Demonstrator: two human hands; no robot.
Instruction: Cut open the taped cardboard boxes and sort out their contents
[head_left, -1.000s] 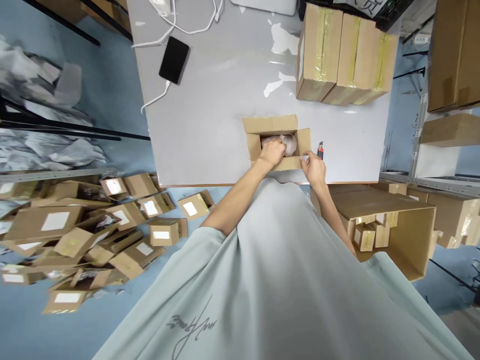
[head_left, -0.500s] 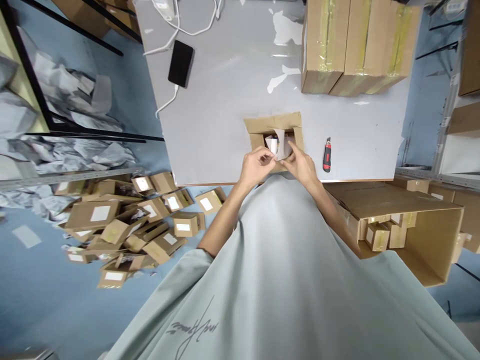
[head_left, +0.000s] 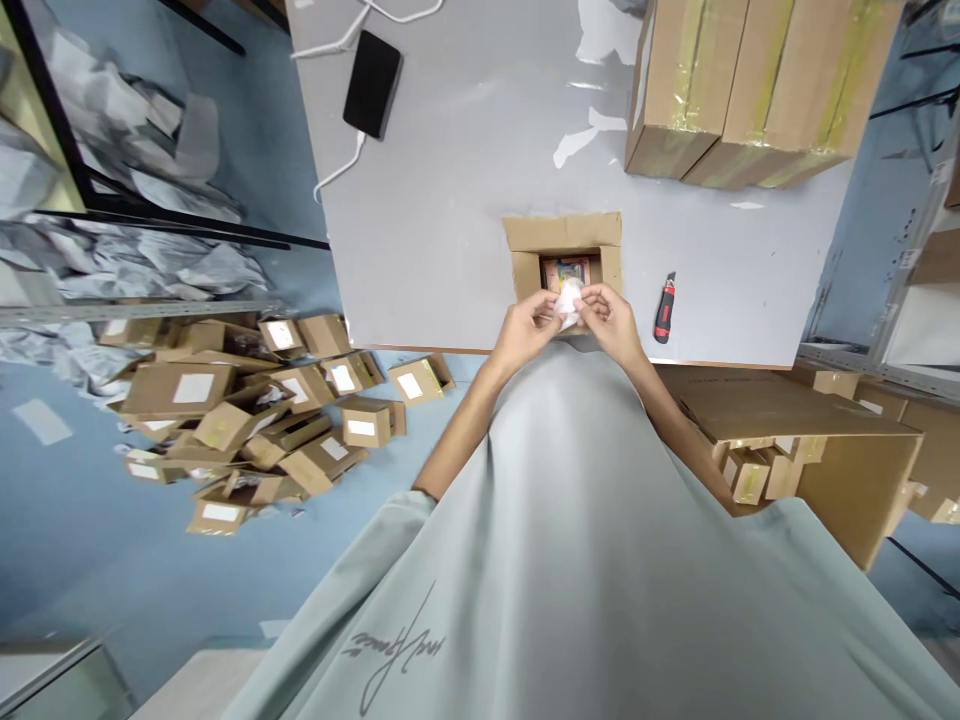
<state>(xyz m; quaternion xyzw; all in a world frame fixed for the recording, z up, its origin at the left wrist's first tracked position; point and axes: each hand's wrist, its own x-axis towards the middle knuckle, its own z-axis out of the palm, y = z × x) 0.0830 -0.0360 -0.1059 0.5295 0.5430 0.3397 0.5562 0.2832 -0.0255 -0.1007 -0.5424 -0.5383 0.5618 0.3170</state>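
A small open cardboard box (head_left: pixel 562 231) stands near the front edge of the table, its flaps folded outward. Inside it lies a colourful printed item (head_left: pixel 568 270), partly covered by my hands. Above the box's near side, my left hand (head_left: pixel 529 325) and my right hand (head_left: pixel 604 315) pinch a crumpled piece of white paper (head_left: pixel 568 302) between them. To the right of the box, a red and black utility knife (head_left: pixel 664 308) rests on the table with its tip pointing away from me.
Taped cartons (head_left: pixel 739 100) stand at the table's back right. A black device (head_left: pixel 373 84) with a white cable lies at the back left. Below the table, opened boxes (head_left: pixel 247 400) are heaped on the left floor; a large carton (head_left: pixel 874 480) holding small boxes is on the right.
The white paper, spread over the box opening before, is now crumpled between my hands. The printed item inside the box has come into sight. My view has shifted slightly.
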